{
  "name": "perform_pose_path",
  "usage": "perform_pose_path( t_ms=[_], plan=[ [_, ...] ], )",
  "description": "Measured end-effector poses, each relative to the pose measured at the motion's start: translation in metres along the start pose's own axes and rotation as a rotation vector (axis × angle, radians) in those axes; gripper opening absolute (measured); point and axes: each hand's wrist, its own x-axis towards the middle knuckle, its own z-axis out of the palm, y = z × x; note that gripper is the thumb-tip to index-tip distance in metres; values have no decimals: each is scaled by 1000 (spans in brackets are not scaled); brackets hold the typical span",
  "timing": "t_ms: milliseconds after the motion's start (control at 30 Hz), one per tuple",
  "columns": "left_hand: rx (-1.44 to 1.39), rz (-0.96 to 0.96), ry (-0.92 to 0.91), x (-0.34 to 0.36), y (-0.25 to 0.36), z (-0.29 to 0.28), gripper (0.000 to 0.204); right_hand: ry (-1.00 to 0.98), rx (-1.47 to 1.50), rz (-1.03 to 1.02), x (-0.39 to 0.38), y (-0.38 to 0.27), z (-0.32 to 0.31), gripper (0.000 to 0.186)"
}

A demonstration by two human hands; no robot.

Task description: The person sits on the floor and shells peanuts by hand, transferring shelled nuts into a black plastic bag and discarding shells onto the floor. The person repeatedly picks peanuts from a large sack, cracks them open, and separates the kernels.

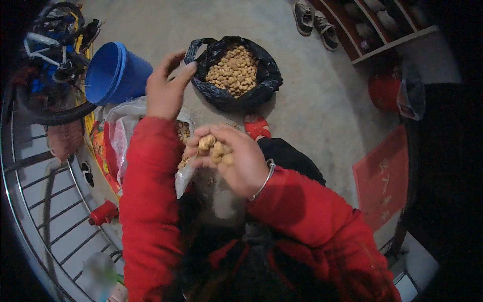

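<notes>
My left hand (166, 85) is beside the left rim of a black plastic bag (236, 103), its thumb and fingers apart and nothing visible between them. Whether the thumb touches the bag is hard to tell. Unshelled peanuts (234, 69) fill the bag's open mouth. Palm up, my right hand (239, 158) cradles several peanuts (215, 147) in its curled fingers. Under my hands stands a white woven sack (186, 178), with more peanuts (183, 132) showing inside; my left forearm hides part of it.
A blue bucket (113, 75) leans behind my left forearm, near a bicycle (55, 55) and a metal railing (53, 211). Shoes (317, 24) lie beside a shelf (395, 43) at the far right. A red bucket (386, 90) and red mat (385, 178) are on the right.
</notes>
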Motion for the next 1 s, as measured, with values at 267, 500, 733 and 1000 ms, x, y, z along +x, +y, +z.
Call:
perform_pose_path(
  t_ms=[267, 500, 733, 1000],
  plan=[
    [-263, -245, 287, -135, 48, -45, 17, -65, 185, 61, 17, 3, 16, 43],
    [-195, -86, 157, -142, 31, -46, 40, -83, 156, 103, 26, 26, 23, 43],
    [30, 49, 111, -140, 17, -64, 27, -54, 134, 116, 40, 50, 33, 38],
    [-343, -180, 219, -154, 24, -76, 24, -241, 173, 227, 43, 65, 20, 39]
  ],
)
